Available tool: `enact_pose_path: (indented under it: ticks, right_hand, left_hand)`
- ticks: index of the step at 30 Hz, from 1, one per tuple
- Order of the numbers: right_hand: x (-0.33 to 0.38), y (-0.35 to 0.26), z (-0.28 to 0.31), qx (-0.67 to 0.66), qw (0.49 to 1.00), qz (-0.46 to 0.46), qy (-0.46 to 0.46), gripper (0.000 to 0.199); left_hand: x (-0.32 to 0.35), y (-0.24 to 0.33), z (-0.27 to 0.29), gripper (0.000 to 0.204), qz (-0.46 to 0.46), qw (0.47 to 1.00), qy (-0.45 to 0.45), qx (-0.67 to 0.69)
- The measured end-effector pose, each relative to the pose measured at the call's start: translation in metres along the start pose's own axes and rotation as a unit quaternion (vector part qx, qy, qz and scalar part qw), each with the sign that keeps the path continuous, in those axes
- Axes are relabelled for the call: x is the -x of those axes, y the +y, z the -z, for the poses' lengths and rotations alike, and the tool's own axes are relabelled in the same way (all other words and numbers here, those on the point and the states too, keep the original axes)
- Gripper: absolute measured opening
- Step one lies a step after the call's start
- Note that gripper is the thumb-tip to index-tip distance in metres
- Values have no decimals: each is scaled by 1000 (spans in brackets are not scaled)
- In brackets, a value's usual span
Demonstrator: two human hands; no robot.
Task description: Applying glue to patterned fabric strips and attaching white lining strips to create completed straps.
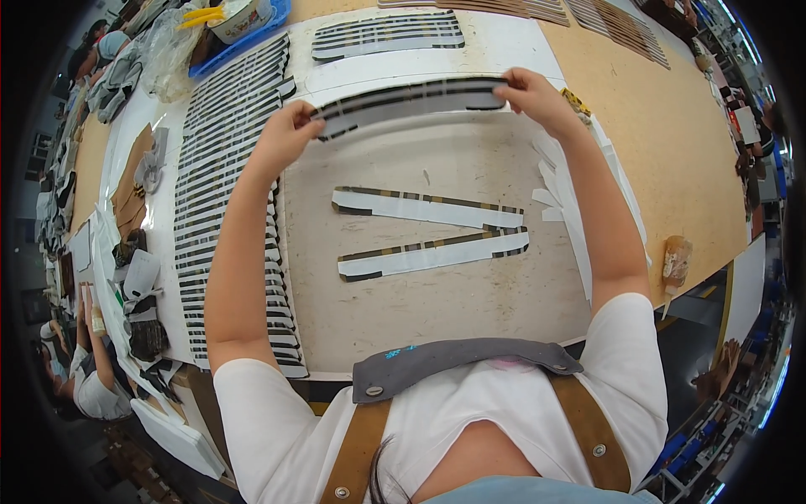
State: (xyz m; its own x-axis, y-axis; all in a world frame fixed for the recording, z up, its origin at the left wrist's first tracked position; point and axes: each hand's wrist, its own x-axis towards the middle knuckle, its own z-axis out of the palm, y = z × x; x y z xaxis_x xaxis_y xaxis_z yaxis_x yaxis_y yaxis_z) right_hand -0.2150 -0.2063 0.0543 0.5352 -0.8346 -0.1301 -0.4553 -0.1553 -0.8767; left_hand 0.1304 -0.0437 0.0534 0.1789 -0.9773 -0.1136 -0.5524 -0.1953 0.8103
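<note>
In the head view, both hands are gripping one long strip (411, 99), grey with a dark far edge, stretched between them. The left hand (290, 134) pinches its left end between thumb and fingers; the right hand (535, 97) pinches the right end the same way. The strip bows slightly away from the body, seen against the far border of a pale board (437, 323) on the desk (680, 143).

Nearer the body than the hands, two loose strips (428, 207) lie on the board, well apart at their left ends and converging at their right ends. Open board surface runs from them to the near edge, with more room between them and the held strip.

To the left of the left hand, a long column of strips (225, 210) borders the board, its closest ends passing beneath the left forearm. Beyond the hands lies a smaller group of strips (388, 35). Below the right hand, white pieces (561, 181) fan along the board's right side. Farther right, past a bare stretch of desk, a bottle (677, 262) lies near the desk's edge.
</note>
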Motion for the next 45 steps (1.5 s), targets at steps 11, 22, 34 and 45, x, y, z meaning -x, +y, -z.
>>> enact_pose_path:
  ticks: [11,22,34,45]
  right_hand:
    - [-135,34,-33,60,980,25,187,24]
    - [-135,32,-39,97,972,24,211,26]
    - [-129,23,-46,117,966,41,225,20]
    - [-20,-25,-21,231,957,152,84,23]
  left_hand:
    - [-127,-29,1,30,27,961,200,-189]
    - [-129,-17,-11,31,65,957,194,-206]
    - [-120,-16,-20,25,26,934,229,-272]
    - [-10,36,-11,28,-87,965,39,-244]
